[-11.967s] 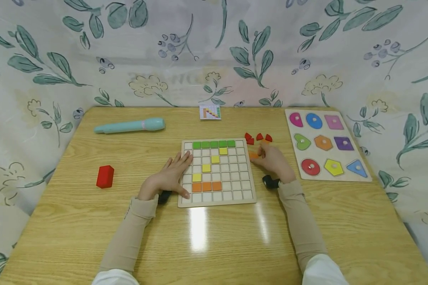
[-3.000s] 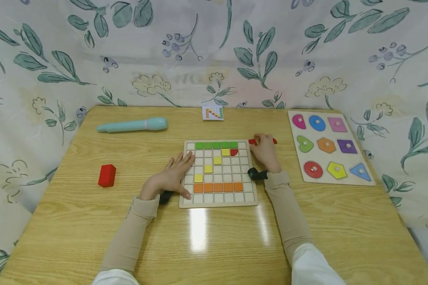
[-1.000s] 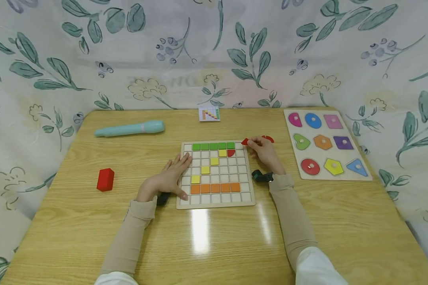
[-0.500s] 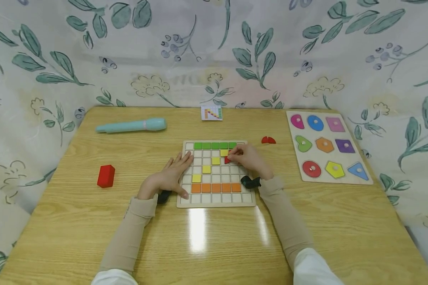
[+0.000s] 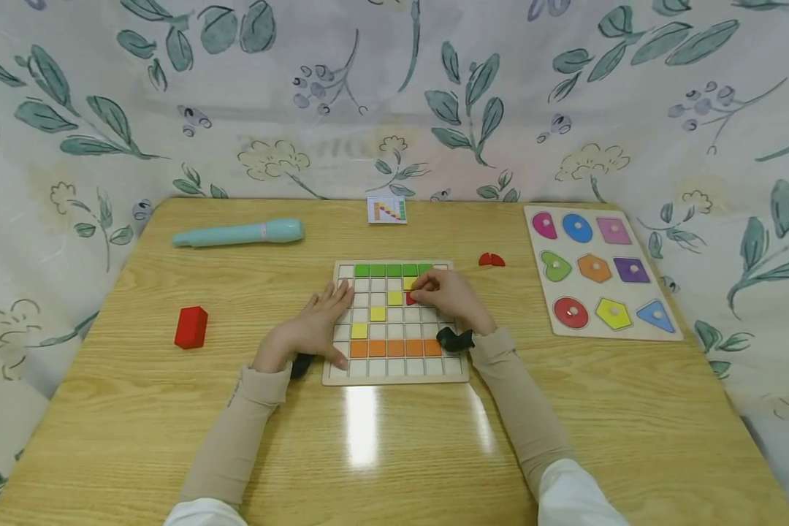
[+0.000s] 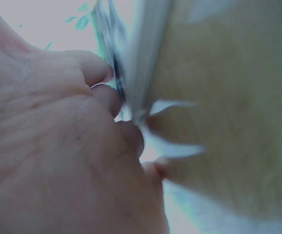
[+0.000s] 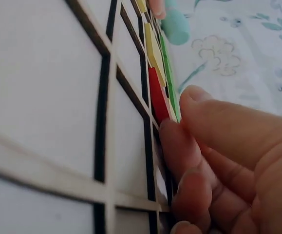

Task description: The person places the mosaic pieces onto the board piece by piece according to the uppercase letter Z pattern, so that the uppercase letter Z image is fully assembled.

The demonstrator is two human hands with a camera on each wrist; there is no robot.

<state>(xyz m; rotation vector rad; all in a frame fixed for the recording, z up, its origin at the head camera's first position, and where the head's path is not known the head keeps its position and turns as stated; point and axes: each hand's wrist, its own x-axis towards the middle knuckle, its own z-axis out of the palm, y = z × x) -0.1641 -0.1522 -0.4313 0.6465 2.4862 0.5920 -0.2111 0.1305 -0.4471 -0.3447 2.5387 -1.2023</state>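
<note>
A square wooden grid board (image 5: 394, 380) lies on the table with green, yellow and orange square tiles in its cells. My left hand (image 5: 313, 326) rests on its left edge, fingers spread; in the left wrist view the palm (image 6: 58, 146) shows beside the board's edge. Over the upper right cells, my right hand (image 5: 456, 296) holds a red quarter-round tile (image 5: 410, 298) between thumb and fingertips. That red tile (image 7: 159, 95) sits at a cell just right of a yellow tile (image 5: 395, 298). My right fingers hide the cells above and right of it.
Two loose red quarter-round tiles (image 5: 492, 260) lie right of the board. A small pattern card (image 5: 387, 210) stands at the back. A shape puzzle board (image 5: 601, 270) is at right; a teal pen-like object (image 5: 239, 233) and a red block (image 5: 191, 327) are at left.
Two orange tiles joined the bottom row, and a red tile was laid beside the top yellow one. My right hand took another red tile and carried it left onto the board. Left hand stayed.
</note>
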